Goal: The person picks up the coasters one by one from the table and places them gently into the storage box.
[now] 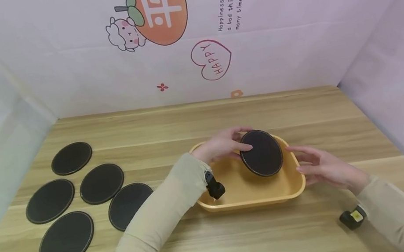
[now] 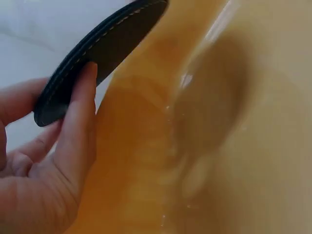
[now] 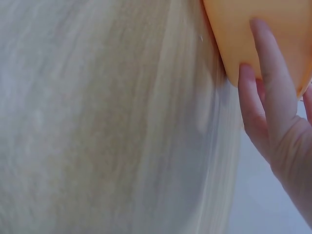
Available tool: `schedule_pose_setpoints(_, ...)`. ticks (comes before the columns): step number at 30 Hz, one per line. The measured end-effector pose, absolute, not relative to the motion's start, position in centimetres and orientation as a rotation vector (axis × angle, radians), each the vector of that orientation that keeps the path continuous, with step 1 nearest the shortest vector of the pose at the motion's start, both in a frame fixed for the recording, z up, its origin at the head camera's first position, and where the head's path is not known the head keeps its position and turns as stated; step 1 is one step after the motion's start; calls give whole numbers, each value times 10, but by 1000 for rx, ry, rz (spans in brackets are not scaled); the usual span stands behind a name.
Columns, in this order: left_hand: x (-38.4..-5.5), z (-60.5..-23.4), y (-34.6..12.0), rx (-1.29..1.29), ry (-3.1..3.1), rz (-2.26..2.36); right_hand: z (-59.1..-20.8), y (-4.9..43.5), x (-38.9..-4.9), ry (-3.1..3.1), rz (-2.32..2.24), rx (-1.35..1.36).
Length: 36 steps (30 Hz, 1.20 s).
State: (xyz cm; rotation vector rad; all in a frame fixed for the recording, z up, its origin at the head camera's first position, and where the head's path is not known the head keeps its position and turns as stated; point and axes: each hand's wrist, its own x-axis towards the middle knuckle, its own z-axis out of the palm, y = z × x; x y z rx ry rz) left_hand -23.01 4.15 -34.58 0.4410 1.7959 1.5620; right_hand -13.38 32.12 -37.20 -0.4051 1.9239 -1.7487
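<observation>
My left hand (image 1: 223, 144) pinches a round black coaster (image 1: 261, 154) at its edge, thumb on one face and fingers behind. The coaster is held tilted over an orange-yellow plastic basin (image 1: 231, 183), and its stitched rim shows in the left wrist view, where the coaster (image 2: 122, 44) casts a shadow on the basin's inside. At the basin's right end is my right hand (image 1: 323, 168), its extended fingertips against the outer wall. In the right wrist view those fingers (image 3: 270, 73) lie nearly straight on the basin wall (image 3: 229, 29).
Several more black coasters (image 1: 101, 184) lie flat and apart on the wood-grain table (image 1: 222, 247), left of the basin. My left forearm overlaps the nearest coaster (image 1: 127, 205). A printed white cloth (image 1: 77, 75) stands behind the table, with pale cloth at both sides.
</observation>
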Motion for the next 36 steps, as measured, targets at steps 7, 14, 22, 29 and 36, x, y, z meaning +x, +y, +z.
schedule_pose_setpoints(7, -226, -347, 44, 467, 1766, 1488, -371, 321, -133, 1891, -1765, -441)
schedule_pose_setpoints(14, -226, -352, 47, 398, 1712, 1421, -370, 322, -133, 1889, -1766, -430)
schedule_pose_setpoints(22, -225, -357, 47, 374, 1688, 1370, -372, 322, -131, 1960, -1720, -421)
schedule_pose_setpoints(29, -224, -362, 50, 354, 1681, 1346, -373, 323, -129, 1916, -1755, -442)
schedule_pose_setpoints(36, -224, -362, 50, 370, 1711, 1320, -373, 324, -127, 1937, -1741, -421)
